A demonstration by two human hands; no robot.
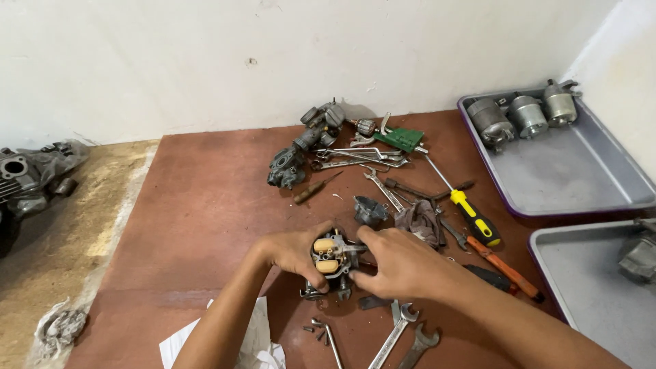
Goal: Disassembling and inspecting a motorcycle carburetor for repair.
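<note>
A small grey metal carburettor body (pixel 333 263) with two tan floats facing up rests on the reddish floor mat (pixel 205 205). My left hand (pixel 295 251) wraps its left side. From the right, my right hand (pixel 400 263) grips it, thumb and forefinger pinching at the top near the floats. A loose grey float bowl (pixel 370 210) lies just beyond the hands, next to a dark rag (pixel 420 222).
Spanners (pixel 403 335), small screws (pixel 316 328) and white paper (pixel 253 345) lie near me. A yellow-handled screwdriver (pixel 475 222), an orange-handled one (pixel 506 270), more tools and another carburettor (pixel 307 140) lie beyond. Two grey trays (pixel 581 171) sit right, one holding three cylindrical motors. An engine part (pixel 27 178) lies at left.
</note>
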